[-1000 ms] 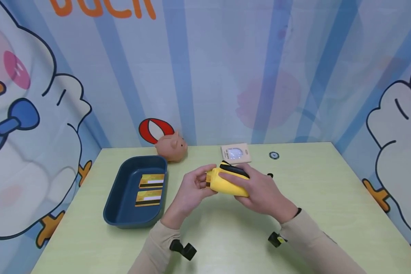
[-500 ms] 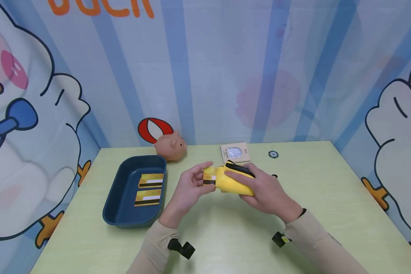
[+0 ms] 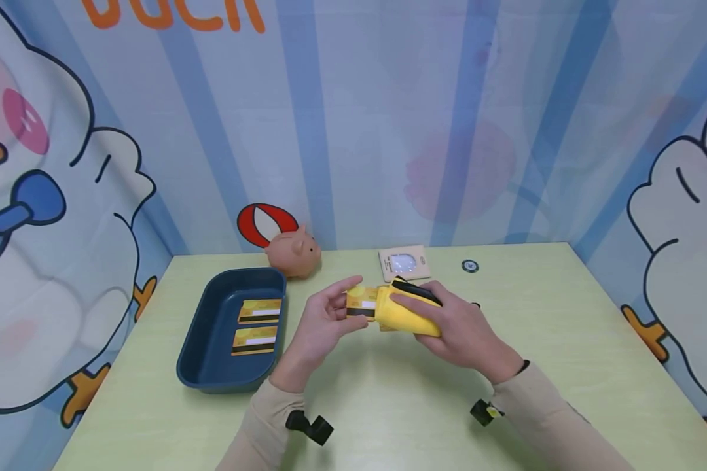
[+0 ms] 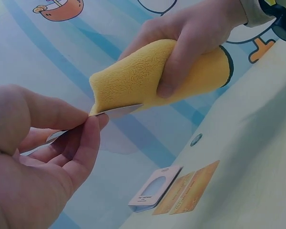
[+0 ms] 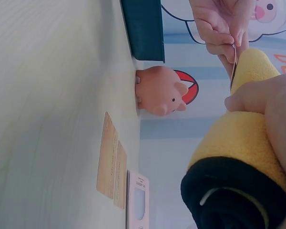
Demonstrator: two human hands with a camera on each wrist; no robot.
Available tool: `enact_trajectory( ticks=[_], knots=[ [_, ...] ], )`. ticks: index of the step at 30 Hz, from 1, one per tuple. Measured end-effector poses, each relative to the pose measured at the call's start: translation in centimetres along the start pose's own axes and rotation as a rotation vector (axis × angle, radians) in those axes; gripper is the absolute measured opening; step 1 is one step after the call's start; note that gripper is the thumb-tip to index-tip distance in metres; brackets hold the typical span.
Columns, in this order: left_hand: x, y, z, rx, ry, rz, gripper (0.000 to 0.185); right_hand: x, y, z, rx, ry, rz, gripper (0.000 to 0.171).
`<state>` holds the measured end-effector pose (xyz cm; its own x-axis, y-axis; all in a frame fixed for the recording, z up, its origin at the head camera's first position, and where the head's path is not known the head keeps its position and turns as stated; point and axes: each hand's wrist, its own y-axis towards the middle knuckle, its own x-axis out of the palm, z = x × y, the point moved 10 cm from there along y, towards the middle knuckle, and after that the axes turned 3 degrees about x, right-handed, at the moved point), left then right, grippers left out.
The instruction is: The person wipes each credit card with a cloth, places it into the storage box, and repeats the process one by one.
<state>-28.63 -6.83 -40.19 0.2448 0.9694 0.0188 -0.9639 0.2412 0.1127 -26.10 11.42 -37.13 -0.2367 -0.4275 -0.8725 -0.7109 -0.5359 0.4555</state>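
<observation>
Above the middle of the pale green worktop (image 3: 389, 405), the person's left hand (image 3: 321, 324) pinches a gold card (image 3: 361, 303) by its near end, thumb on one face and fingers on the other, while the right hand (image 3: 456, 327) wraps its fingers round a folded yellow cloth (image 3: 403, 314) that is laid over the card's far end. The card sits between the two hands, clear of the surface. It looks thin, stiff and light, with glossy faces that could slip, so I judge the short edge is the place to hold it, which is where the left grip has it. The cloth looks soft and fleecy and would give under any squeeze. To the left, a dark blue tray (image 3: 212, 340) holds two more gold cards (image 3: 258, 324); a pink piggy bank (image 3: 293, 252) stands behind it.
</observation>
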Motion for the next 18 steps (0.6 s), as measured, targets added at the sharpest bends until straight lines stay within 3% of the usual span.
enact_trajectory(
  ticks=[18],
  knots=[
    [-0.59, -0.16, 0.13, 0.006, -0.006, 0.007, 0.065, 0.21, -0.01, 0.31, 0.007, 0.011, 0.016, 0.068]
  ],
)
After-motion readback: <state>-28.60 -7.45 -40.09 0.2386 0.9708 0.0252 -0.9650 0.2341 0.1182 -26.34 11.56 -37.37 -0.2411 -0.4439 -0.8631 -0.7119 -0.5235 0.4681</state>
